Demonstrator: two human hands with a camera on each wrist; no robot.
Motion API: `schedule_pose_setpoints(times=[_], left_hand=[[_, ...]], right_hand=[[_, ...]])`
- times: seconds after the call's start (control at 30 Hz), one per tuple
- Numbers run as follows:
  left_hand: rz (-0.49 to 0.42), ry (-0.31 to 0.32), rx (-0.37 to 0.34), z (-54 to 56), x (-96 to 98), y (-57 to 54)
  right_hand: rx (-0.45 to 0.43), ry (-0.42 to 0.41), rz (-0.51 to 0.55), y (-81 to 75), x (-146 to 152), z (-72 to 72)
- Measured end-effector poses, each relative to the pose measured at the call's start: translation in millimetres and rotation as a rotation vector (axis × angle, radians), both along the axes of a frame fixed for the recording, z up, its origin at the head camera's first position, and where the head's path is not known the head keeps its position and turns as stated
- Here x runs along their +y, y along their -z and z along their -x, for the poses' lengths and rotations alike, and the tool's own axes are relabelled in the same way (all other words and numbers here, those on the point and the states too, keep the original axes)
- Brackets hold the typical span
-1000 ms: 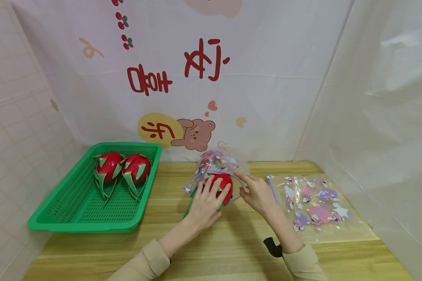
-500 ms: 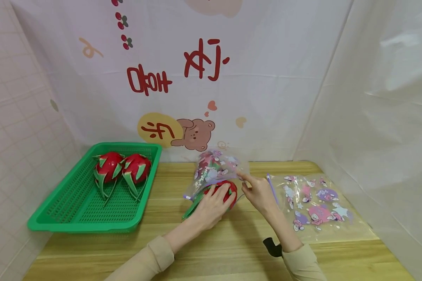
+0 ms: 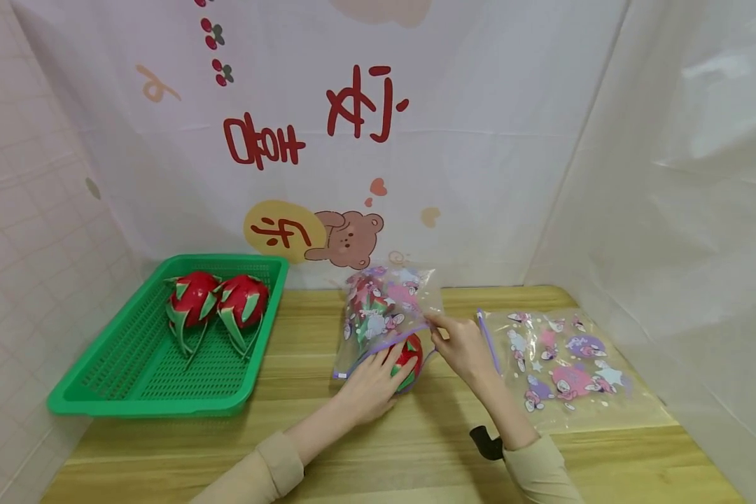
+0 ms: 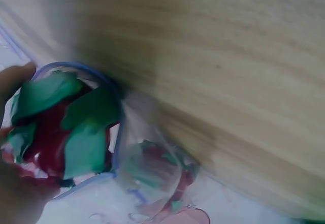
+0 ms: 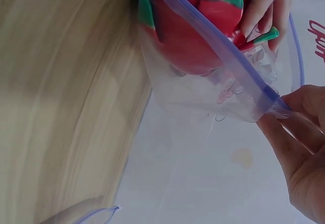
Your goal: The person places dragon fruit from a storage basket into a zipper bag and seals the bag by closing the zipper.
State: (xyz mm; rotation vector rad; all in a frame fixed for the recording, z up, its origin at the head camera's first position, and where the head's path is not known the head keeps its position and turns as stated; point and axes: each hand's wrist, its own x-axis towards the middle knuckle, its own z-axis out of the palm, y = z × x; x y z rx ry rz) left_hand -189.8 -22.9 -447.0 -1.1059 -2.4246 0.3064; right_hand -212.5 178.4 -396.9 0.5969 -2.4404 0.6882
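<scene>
Pinching the bag's rim (image 3: 384, 346) in my right grip (image 3: 467, 350), I curl my left grip (image 3: 373, 383) round a fruit (image 3: 411, 355) in the bag (image 3: 409, 301)'s mouth. That rim now lies nearer me over the fruit than a moment ago. Four fruits: this, an inner fruit (image 3: 367, 301) just beyond, two basket fruits (image 3: 192, 299) in one basket (image 3: 145, 406) left of my grips. Right of them, a flat bag (image 3: 573, 378), the second, lies on the desk (image 3: 378, 462).

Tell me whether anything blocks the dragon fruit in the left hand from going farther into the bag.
The bag is open around the dragon fruit, the left hand holds it directly, and nothing visible bars the opening. Deeper inside, though, lies another dragon fruit, which may limit how far this one goes.
</scene>
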Motion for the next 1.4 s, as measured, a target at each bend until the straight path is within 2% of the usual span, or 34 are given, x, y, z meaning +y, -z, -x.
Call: schedule_pose_setpoints(times=[0.13,0.3,0.43,0.67,0.8,0.9,1.1,1.23,1.4], left_hand=[[0.007,0.003,-0.052,-3.6,-4.8,-4.5],[-0.019,0.037,0.018,-0.2,-3.7,-1.6],[-0.009,0.03,0.05,2.8,2.3,0.8],[0.015,0.001,0.007,7.3,5.8,-2.1],[0.019,0.03,-0.018,7.7,3.0,-4.3],[0.015,0.044,-0.011,7.4,1.4,-4.2],[0.045,-0.014,0.069,6.6,7.0,1.4],[0.055,-0.045,0.152,7.6,12.2,6.2],[0.068,-0.08,0.202,6.1,17.4,11.9]], right_hand=[[0.005,0.002,-0.003,1.2,0.6,0.1],[0.025,0.003,-0.004,2.8,0.8,0.1],[-0.005,0.012,-0.007,2.8,0.8,-1.1],[-0.006,0.018,0.008,4.9,1.9,2.3],[-0.016,0.026,0.017,4.7,2.7,5.2],[-0.039,0.033,0.023,3.4,2.1,5.5],[-0.061,0.038,0.018,2.3,3.1,4.9],[-0.046,0.03,0.024,1.4,3.3,5.7],[-0.025,0.027,0.025,0.0,2.3,9.7]])
